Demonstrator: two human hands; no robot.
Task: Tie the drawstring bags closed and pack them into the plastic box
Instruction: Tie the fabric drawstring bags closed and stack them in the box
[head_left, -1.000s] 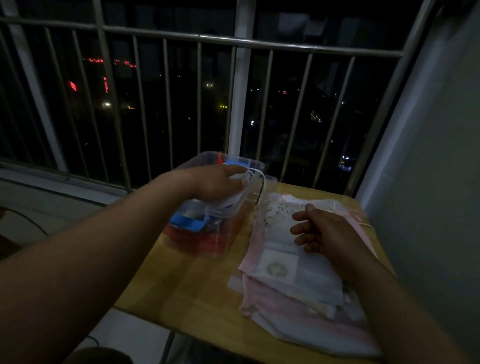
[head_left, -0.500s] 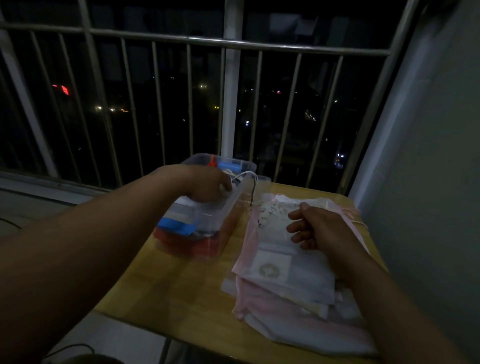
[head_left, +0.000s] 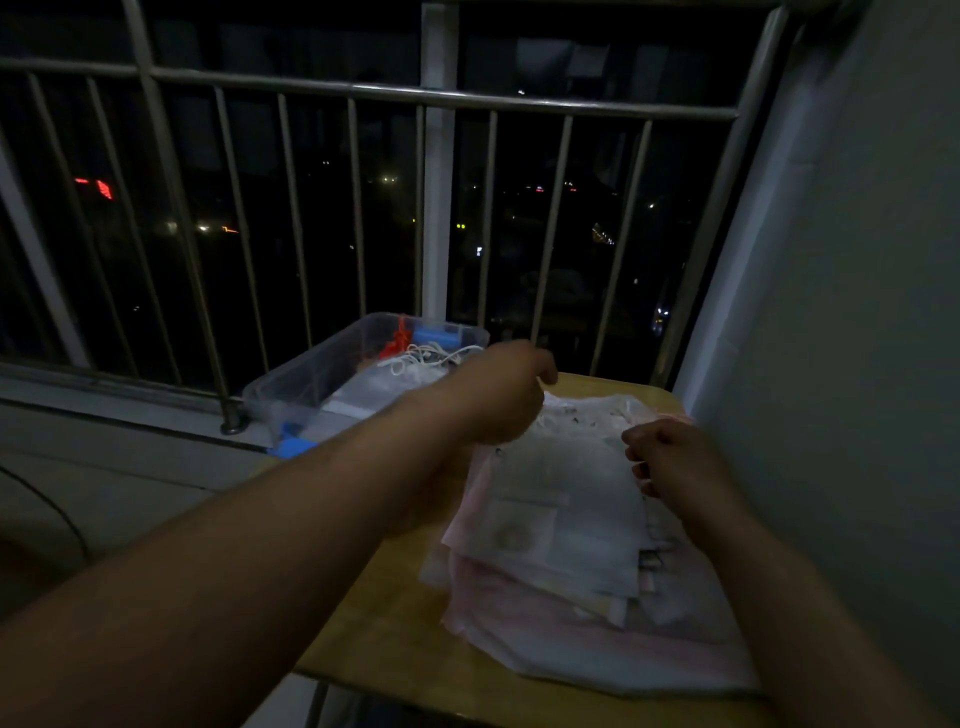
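Note:
A pile of flat white and pink drawstring bags (head_left: 561, 525) lies on the right half of the small wooden table (head_left: 395, 639). The clear plastic box (head_left: 306, 379) stands at the table's far left and holds packed bags with white cords (head_left: 426, 358) and a red cord on top. My left hand (head_left: 498, 395) hovers over the far left corner of the pile, fingers curled downward and blurred. Whether it grips anything is unclear. My right hand (head_left: 670, 457) is at the right edge of the top bag, with its curled fingers pinching it.
A metal balcony railing (head_left: 436, 98) runs close behind the table and the box. A grey wall (head_left: 857, 312) stands right next to the table's right side. The table's front edge is near me, and the floor lies to the left.
My left hand has left the plastic box and swung right to the far corner of the pile. A white bag now lies in the box. My right hand shifted to the bag's right edge.

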